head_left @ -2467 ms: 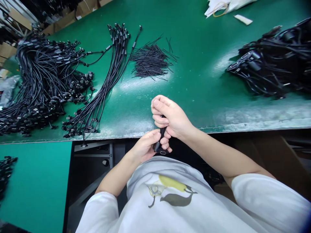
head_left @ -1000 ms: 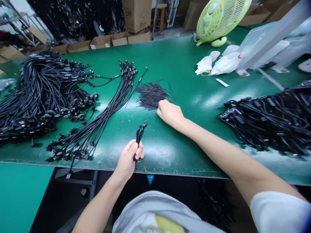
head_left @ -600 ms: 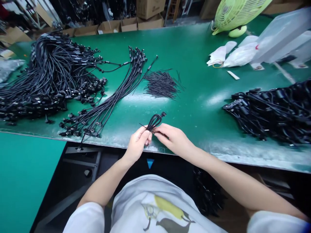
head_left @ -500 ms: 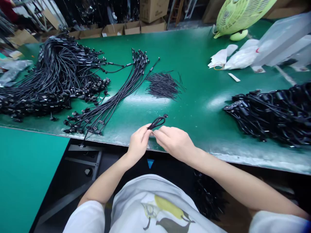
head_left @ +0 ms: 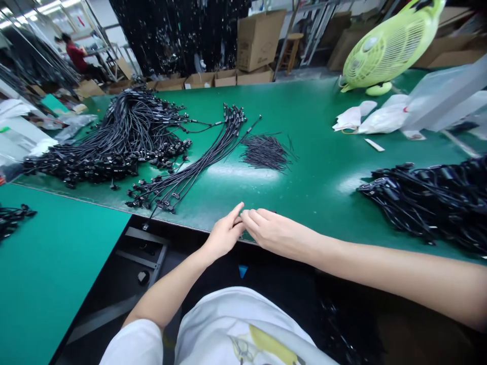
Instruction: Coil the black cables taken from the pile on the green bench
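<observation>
My left hand [head_left: 225, 235] and my right hand [head_left: 274, 231] meet at the front edge of the green table [head_left: 315, 152]. Fingers and thumbs are pinched together around a folded black cable, which is almost wholly hidden now; only a dark bit shows behind the right knuckles. The left index finger points up beside the right fingertips. Beyond my hands lies a heap of thin black ties [head_left: 265, 152]. To its left, a loose bundle of straight black cables [head_left: 200, 163] stretches toward the table edge.
A big pile of black cables [head_left: 133, 124] covers the back left. Folded black cables [head_left: 426, 197] are heaped at the right. A green fan [head_left: 388, 53] and white plastic bags [head_left: 388, 117] stand back right. Cardboard boxes [head_left: 258, 40] are behind the table; a person sits far off left.
The view has tilted up and shifted left. The folded cable's loop, which stuck out above my fingers, has dropped from sight behind my right hand. My right hand has turned flatter over it.
</observation>
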The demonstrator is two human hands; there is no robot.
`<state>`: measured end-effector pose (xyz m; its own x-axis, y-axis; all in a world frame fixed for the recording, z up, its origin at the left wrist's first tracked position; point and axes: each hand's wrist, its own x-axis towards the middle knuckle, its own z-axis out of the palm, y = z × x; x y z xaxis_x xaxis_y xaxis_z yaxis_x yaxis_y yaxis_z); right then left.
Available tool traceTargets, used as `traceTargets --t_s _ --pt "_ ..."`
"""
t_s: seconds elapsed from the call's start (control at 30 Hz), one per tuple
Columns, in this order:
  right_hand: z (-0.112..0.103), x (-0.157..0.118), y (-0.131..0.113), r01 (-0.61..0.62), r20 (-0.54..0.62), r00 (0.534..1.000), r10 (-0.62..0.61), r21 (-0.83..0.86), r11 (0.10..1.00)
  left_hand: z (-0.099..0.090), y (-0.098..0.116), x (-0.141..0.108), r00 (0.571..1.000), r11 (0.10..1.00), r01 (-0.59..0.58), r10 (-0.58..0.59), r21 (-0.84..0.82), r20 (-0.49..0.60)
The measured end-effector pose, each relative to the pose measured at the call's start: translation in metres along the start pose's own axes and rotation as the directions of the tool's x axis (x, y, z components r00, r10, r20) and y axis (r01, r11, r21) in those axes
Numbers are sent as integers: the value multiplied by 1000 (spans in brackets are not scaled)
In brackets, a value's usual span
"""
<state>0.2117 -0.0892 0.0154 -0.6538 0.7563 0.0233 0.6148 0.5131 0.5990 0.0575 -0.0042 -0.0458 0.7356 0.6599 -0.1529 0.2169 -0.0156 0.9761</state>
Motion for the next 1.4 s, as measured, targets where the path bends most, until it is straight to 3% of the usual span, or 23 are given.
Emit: traceTargets --t_s 0.17,0.3,0.4,0.5,0.57,0.63,0.67,0.73,0.77,0.8,0.83,0.9,0.97,1.07,1.17,1.23,1.33,1.4 --pt "5 -2 -6 89 32 996 -88 -29 996 10 1 0 999 996 31 -34 78 39" --pt "11 2 -1 65 63 996 -68 52 997 19 8 2 994 989 101 -96 -108 53" --pt "18 7 10 -107 175 982 67 231 967 22 17 8 989 909 136 -98 -393 114" --pt "24 13 17 -356 234 932 278 426 832 25 25 17 994 763 78 -105 -642 -4" --pt "26 16 14 -501 234 859 456 571 650 26 28 24 984 669 56 -164 -741 -74" --pt "29 18 5 -539 271 754 599 776 328 24 32 28 978 638 46 -187 -768 -96" --pt "32 18 1 -495 321 713 624 860 123 22 34 28 979 660 17 -165 -751 -122" --pt "36 14 -5 -368 446 676 587 894 -256 13 38 23 971 785 -118 -38 -609 -238" --pt "39 11 -6 -325 488 672 557 870 -370 8 40 20 955 868 -191 57 -458 -290" --pt "41 7 -6 -308 508 665 548 855 -418 3 42 15 941 933 -240 156 -267 -299" --pt "42 4 -5 -312 505 648 570 859 -407 -1 43 12 940 962 -263 237 -76 -247" --pt "41 -3 -1 -350 433 606 668 899 -265 -5 39 8 961 952 -260 271 163 -53" --pt "37 -7 1 -383 321 589 742 919 -93 -2 30 12 975 963 -217 208 157 73" --pt "29 -5 -2 -356 241 654 717 934 11 4 14 24 997 997 -75 75 -34 -3" --pt "30 -2 -9 -304 277 778 564 951 -48 0 14 27 1000 987 4 -8 -160 -25" --pt "36 -2 -9 -316 350 820 452 936 -152 -7 25 21 996 992 -81 85 -95 37" --pt "47 -4 -2 -329 454 780 431 883 -335 -13 45 8 936 961 -268 243 69 253" --pt "49 -7 5 -300 465 721 513 878 -374 -11 49 4 900 949 -295 239 107 364"
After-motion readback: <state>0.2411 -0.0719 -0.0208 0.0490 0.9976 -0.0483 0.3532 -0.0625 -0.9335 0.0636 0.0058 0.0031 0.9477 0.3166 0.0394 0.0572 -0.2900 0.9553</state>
